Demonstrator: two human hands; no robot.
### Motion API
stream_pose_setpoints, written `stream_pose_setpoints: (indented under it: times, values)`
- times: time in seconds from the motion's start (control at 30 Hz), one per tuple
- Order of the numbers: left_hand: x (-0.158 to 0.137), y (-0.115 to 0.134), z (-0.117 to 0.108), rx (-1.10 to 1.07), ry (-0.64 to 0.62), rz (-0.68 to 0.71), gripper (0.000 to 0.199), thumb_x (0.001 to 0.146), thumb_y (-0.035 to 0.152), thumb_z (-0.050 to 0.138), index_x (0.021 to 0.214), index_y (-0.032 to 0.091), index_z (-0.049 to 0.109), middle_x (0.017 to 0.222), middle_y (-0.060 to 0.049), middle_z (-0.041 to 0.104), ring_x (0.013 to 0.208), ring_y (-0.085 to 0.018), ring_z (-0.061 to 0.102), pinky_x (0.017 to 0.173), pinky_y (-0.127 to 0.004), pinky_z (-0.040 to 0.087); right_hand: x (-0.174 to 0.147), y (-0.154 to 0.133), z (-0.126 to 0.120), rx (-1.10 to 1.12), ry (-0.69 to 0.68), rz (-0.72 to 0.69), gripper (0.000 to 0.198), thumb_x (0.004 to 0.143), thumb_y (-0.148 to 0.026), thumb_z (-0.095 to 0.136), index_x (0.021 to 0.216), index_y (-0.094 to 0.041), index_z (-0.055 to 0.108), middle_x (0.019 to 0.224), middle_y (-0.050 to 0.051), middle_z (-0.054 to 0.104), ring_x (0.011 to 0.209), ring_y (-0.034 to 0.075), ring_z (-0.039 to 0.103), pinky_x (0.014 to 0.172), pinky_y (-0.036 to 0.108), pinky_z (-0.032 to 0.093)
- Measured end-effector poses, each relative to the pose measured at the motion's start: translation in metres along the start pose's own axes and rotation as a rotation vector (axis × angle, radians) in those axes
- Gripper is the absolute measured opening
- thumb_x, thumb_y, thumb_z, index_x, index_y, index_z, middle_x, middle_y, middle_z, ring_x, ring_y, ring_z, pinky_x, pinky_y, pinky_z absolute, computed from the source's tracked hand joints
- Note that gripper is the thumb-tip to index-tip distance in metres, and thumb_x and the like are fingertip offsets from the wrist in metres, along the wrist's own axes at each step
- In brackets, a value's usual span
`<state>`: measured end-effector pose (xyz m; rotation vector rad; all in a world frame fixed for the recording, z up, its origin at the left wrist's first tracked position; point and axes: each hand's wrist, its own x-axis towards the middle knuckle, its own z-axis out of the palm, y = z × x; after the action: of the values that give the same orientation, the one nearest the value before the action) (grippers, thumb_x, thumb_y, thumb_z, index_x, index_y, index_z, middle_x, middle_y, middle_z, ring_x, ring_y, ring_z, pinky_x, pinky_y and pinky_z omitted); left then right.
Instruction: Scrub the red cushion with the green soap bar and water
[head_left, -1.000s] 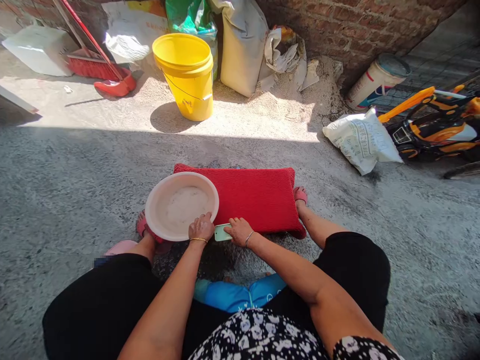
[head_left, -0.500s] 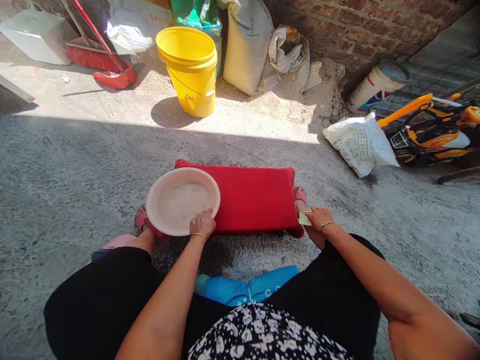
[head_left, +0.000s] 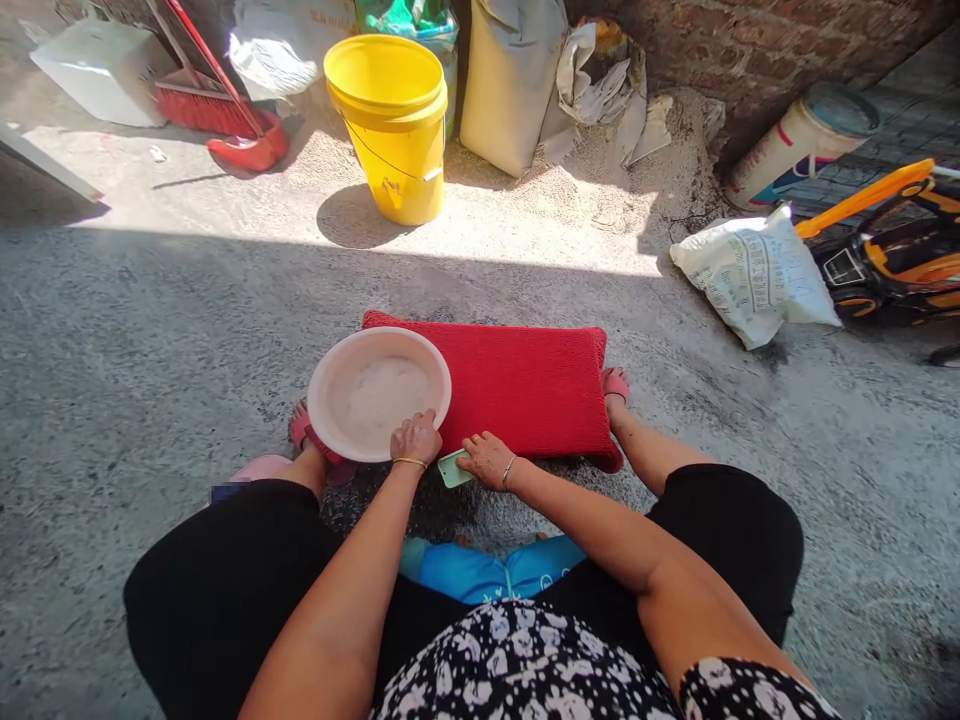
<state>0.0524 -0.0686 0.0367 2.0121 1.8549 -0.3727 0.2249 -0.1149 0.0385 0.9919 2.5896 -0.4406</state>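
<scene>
Left hand: my left hand is clenched over the near right rim of the pale pink basin, fingers curled toward the inside.
Right hand: my right hand grasps a flat pale green piece by its right end; the left end pokes out toward my left wrist, just beside it without my seeing any touch.
Red cloth bundle: the red cloth bundle lies crosswise on the ground in front of me, the basin covering its left part. The green piece is at its near edge, just right of the basin.
Just changed: half a second ago my right hand was out at the bundle's right end; now it is back on the left, next to my other hand. The left hand has kept its place on the rim.
What that means: I judge that the near left edge is where I'm busy now, and that my left hand steadies that side. The middle and right of the bundle's top lie free of both hands.
Inside the basin: something whitish and cloudy; I can't make out what.
Far side: a yellow bucket stands on the sunlit ground, well apart from my hands.
</scene>
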Motion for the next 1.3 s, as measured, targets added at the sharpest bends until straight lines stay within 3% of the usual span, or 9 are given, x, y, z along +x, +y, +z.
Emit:
stream_pose_setpoints:
  times: [0.1, 0.27, 0.47, 0.57, 0.67, 0.9, 1.03, 1.17, 1.3]
  values:
    - [0.001, -0.001, 0.002, 0.007, 0.011, 0.005, 0.044, 0.086, 0.021, 0.041, 0.127, 0.024, 0.056, 0.109, -0.012, 0.067, 0.100, -0.028, 0.064, 0.080, -0.040, 0.050, -0.021, 0.025, 0.011, -0.052, -0.029, -0.040, 0.024, 0.091, -0.024, 0.046, 0.108, -0.024, 0.064, 0.110, 0.012, 0.058, 0.097, 0.022, 0.052, 0.084, 0.036, 0.036]
    - [0.001, -0.001, 0.003, -0.009, 0.019, 0.004, 0.043, 0.087, 0.020, 0.040, 0.126, 0.025, 0.057, 0.108, -0.011, 0.067, 0.099, -0.028, 0.064, 0.079, -0.039, 0.050, -0.111, 0.085, 0.031, -0.073, -0.162, 0.029, 0.026, 0.089, -0.019, 0.048, 0.109, -0.025, 0.064, 0.110, 0.012, 0.059, 0.097, 0.022, 0.053, 0.084, 0.035, 0.035]
    - [-0.001, 0.000, 0.002, -0.025, 0.007, -0.011, 0.043, 0.088, 0.021, 0.039, 0.127, 0.025, 0.057, 0.110, -0.012, 0.067, 0.101, -0.026, 0.063, 0.082, -0.038, 0.049, -0.190, 0.135, 0.028, 0.034, -0.453, 0.460, 0.016, 0.080, -0.018, 0.057, 0.088, -0.021, 0.070, 0.097, 0.014, 0.061, 0.092, 0.025, 0.056, 0.083, 0.040, 0.036]
    - [-0.002, 0.001, 0.001, -0.026, 0.004, -0.009, 0.042, 0.089, 0.021, 0.040, 0.127, 0.026, 0.056, 0.111, -0.011, 0.067, 0.101, -0.024, 0.062, 0.082, -0.037, 0.049, -0.174, 0.140, 0.006, 0.122, -0.429, 0.593, 0.033, 0.071, -0.027, 0.067, 0.104, -0.024, 0.069, 0.103, 0.014, 0.060, 0.094, 0.027, 0.056, 0.079, 0.039, 0.038]
    - [-0.003, 0.001, -0.001, -0.028, -0.005, -0.012, 0.043, 0.089, 0.021, 0.039, 0.128, 0.026, 0.056, 0.112, -0.011, 0.066, 0.101, -0.023, 0.062, 0.083, -0.036, 0.049, -0.126, 0.130, -0.022, 0.133, -0.340, 0.569, 0.046, 0.075, -0.034, 0.063, 0.120, -0.029, 0.062, 0.108, 0.012, 0.058, 0.097, 0.026, 0.056, 0.077, 0.036, 0.039]
    - [-0.004, 0.001, -0.002, -0.027, -0.002, -0.006, 0.042, 0.089, 0.020, 0.038, 0.127, 0.024, 0.057, 0.110, -0.012, 0.066, 0.101, -0.024, 0.062, 0.083, -0.037, 0.049, 0.014, 0.103, -0.065, 0.066, -0.070, 0.479, 0.044, 0.082, -0.037, 0.058, 0.124, -0.025, 0.059, 0.117, 0.013, 0.054, 0.105, 0.026, 0.052, 0.083, 0.035, 0.039]
    - [-0.005, 0.001, 0.000, -0.018, 0.018, 0.003, 0.040, 0.089, 0.019, 0.040, 0.124, 0.023, 0.058, 0.107, -0.012, 0.067, 0.098, -0.024, 0.062, 0.081, -0.037, 0.049, 0.066, 0.097, -0.076, 0.051, 0.017, 0.457, 0.040, 0.084, -0.034, 0.055, 0.123, -0.026, 0.059, 0.120, 0.014, 0.053, 0.109, 0.026, 0.051, 0.086, 0.036, 0.038]
    - [-0.004, 0.000, 0.003, -0.023, 0.027, 0.005, 0.042, 0.088, 0.019, 0.039, 0.126, 0.024, 0.058, 0.107, -0.012, 0.066, 0.098, -0.024, 0.062, 0.081, -0.037, 0.049, 0.070, 0.112, -0.072, 0.047, -0.025, 0.451, 0.040, 0.084, -0.033, 0.054, 0.124, -0.028, 0.059, 0.122, 0.014, 0.053, 0.110, 0.026, 0.051, 0.088, 0.037, 0.037]
    - [-0.002, -0.001, 0.005, -0.015, 0.021, 0.004, 0.044, 0.088, 0.018, 0.038, 0.128, 0.024, 0.056, 0.108, -0.012, 0.066, 0.099, -0.025, 0.062, 0.080, -0.037, 0.049, 0.010, 0.159, -0.052, 0.039, -0.111, 0.578, 0.045, 0.084, -0.035, 0.056, 0.128, -0.029, 0.057, 0.123, 0.014, 0.053, 0.110, 0.027, 0.051, 0.088, 0.039, 0.037]
